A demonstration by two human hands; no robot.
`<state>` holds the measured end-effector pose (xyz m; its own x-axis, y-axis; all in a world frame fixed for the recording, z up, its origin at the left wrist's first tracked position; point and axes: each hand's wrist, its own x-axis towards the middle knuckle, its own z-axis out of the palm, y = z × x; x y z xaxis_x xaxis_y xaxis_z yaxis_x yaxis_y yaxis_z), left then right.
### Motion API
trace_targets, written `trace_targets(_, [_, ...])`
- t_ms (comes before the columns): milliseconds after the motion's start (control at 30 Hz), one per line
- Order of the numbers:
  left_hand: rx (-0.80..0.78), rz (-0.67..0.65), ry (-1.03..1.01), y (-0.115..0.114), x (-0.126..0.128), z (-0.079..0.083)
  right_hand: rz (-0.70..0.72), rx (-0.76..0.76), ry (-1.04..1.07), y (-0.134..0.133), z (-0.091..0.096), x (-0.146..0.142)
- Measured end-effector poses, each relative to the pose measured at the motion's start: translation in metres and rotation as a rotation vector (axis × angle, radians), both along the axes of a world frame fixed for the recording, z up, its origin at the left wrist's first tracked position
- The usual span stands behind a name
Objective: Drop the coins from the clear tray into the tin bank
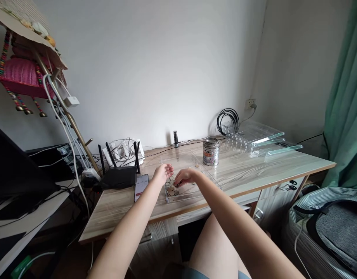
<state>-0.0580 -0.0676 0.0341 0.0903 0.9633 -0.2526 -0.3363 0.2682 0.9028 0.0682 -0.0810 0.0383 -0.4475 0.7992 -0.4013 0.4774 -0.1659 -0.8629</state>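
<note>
A shallow clear plastic tray (167,200) lies on the desk with several coins (171,190) gathered in its left part. A few more are scattered farther right in it. Over the tray's left side, my left hand (164,173) is open, palm turned inward, fingers slightly curled beside the coins. My right hand (184,176) reaches down to the coins with its fingertips drawn together. Something dark shows at those fingertips, too small to make out.
A printed metal tin (210,152) stands behind the tray to the right. Stacked clear plastic trays (254,137) and a coiled black cable (227,121) are farther right. At left are a phone (141,186) showing a timer and a black router (118,177). A small black bottle (175,138) stands near the wall.
</note>
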Motion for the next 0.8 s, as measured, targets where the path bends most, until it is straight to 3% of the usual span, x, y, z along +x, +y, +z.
trace_targets(100, [-0.095, -0.047, -0.087, -0.006, 0.010, -0.003, -0.085, 0.106, 0.016, 0.012, 0.019, 0.019])
trace_targets(267, [-0.176, -0.268, -0.314, -0.013, 0.037, 0.000, -0.152, 0.255, -0.149, 0.022, 0.043, 0.023])
trace_targets(500, [-0.239, -0.194, -0.306, 0.005, 0.053, 0.003, -0.258, 0.566, -0.316, 0.019, 0.049, 0.027])
trace_targets(667, [-0.280, -0.238, -0.220, 0.024, 0.057, 0.000, -0.528, 0.846, -0.380, 0.032, 0.067, 0.079])
trace_targets(800, [-0.269, -0.293, -0.153, 0.035, 0.065, -0.005, -0.844, 0.874, -0.600, 0.055, 0.079, 0.133])
